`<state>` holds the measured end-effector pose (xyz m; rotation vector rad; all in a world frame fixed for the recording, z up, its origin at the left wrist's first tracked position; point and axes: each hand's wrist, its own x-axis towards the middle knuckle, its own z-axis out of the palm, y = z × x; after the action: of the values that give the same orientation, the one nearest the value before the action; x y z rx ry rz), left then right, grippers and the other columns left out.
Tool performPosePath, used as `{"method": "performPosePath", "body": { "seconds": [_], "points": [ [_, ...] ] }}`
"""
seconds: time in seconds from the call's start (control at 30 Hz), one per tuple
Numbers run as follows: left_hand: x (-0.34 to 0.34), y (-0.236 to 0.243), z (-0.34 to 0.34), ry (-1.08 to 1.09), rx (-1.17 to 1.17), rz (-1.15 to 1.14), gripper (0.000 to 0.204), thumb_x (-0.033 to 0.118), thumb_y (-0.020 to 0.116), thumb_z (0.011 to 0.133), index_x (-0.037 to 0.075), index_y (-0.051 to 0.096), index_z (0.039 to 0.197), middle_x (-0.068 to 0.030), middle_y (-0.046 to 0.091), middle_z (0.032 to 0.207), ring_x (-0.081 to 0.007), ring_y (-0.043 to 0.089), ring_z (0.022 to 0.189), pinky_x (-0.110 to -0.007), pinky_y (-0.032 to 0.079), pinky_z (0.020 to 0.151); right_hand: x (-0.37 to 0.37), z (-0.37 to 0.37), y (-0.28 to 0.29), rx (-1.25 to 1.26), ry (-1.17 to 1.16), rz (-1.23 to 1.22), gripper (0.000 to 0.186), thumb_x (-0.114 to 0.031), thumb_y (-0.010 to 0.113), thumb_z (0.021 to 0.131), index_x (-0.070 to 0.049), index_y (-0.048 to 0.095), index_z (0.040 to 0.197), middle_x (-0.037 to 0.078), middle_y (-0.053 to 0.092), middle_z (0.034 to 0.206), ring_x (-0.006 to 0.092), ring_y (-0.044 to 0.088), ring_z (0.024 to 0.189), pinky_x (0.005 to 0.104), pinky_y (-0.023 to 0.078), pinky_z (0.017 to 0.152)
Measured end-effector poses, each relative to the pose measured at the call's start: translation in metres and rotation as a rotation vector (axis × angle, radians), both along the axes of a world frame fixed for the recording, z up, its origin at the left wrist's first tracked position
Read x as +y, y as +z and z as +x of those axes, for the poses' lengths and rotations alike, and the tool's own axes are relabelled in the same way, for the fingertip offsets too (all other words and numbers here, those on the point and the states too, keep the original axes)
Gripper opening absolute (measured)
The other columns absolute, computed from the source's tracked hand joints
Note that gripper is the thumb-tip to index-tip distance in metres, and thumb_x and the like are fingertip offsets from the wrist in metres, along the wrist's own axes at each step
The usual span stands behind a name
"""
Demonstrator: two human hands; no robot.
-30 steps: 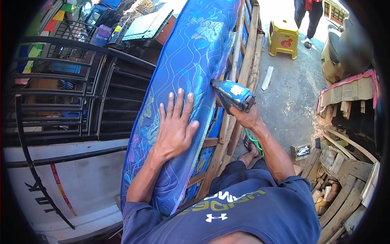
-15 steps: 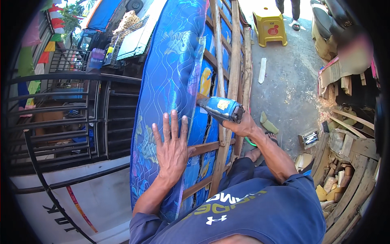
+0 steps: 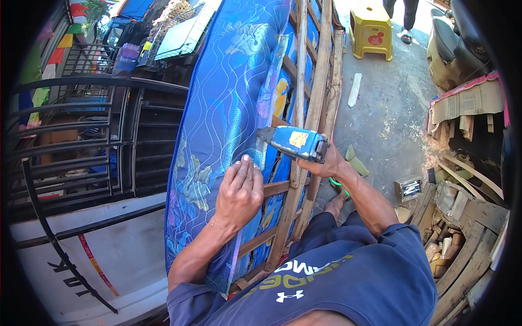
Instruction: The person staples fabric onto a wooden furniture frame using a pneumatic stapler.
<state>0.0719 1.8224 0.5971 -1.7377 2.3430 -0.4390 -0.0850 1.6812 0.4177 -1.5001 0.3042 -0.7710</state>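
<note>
A blue patterned quilted fabric (image 3: 212,108) covers the long padded piece in front of me, its edge lying along a bare wooden frame (image 3: 317,70). My right hand (image 3: 326,163) is closed round the handle of a blue staple gun (image 3: 296,139). The gun's nose points left and rests at or just over the fabric edge; contact is hard to tell. Close below that nose, my left hand (image 3: 239,191) is bunched on the fabric, fingers pressed together at its edge. The thumb is mostly hidden.
A yellow plastic stool (image 3: 371,32) stands at the far right, near a person's legs (image 3: 405,16). Wood scraps (image 3: 448,244) and a small box (image 3: 410,188) lie at right. Left of the fabric runs a black metal railing (image 3: 125,141). A green hose (image 3: 340,186) shows below my right hand.
My left hand has gone from spread flat to fingers bunched, and moved right toward the fabric edge. That edge now lies further over the frame near the staple gun, whose nose has shifted slightly left.
</note>
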Motion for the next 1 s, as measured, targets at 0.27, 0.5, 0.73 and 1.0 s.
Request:
{"method": "performPosePath", "body": {
  "seconds": [0.27,0.5,0.73,1.0],
  "points": [
    [-0.005,-0.004,0.002,-0.077,-0.200,0.060,0.026,0.002,0.060,0.076,-0.014,0.070,0.094,-0.0362,0.068,0.106,-0.0347,0.069,0.106,-0.040,0.050,0.095,-0.009,0.021,0.011,-0.077,-0.022,-0.134,0.017,-0.010,0.074,0.079,0.001,0.069,0.091,0.009,0.070,0.075,0.0098,0.060,0.064,0.0308,0.052,0.060],
    [-0.001,-0.007,0.002,-0.053,-0.114,0.045,0.026,0.002,0.060,0.074,-0.015,0.070,0.091,-0.0385,0.067,0.104,-0.0351,0.070,0.101,-0.038,0.050,0.093,0.014,0.015,0.011,-0.144,0.070,-0.120,0.018,-0.009,0.078,0.074,-0.001,0.067,0.087,0.008,0.065,0.067,0.0137,0.057,0.055,0.0309,0.048,0.055],
    [-0.014,0.019,0.006,-0.027,-0.042,0.031,0.018,-0.001,0.063,0.079,-0.009,0.072,0.091,-0.0256,0.073,0.101,-0.0298,0.072,0.099,-0.036,0.053,0.086,0.017,0.010,0.012,0.002,0.068,0.213,0.020,-0.011,0.073,0.077,0.000,0.067,0.092,0.003,0.067,0.072,0.0082,0.058,0.064,0.0289,0.048,0.058],
    [0.046,0.054,0.227,1.118,0.415,-0.082,0.065,0.054,0.037,0.104,0.001,0.058,0.134,-0.0178,0.069,0.122,-0.0365,0.063,0.117,-0.037,0.048,0.098,0.023,0.015,0.052,0.077,-0.013,0.177,0.025,-0.012,0.073,0.079,0.002,0.070,0.100,0.004,0.070,0.083,0.0085,0.061,0.075,0.0299,0.052,0.069]
  ]
}}
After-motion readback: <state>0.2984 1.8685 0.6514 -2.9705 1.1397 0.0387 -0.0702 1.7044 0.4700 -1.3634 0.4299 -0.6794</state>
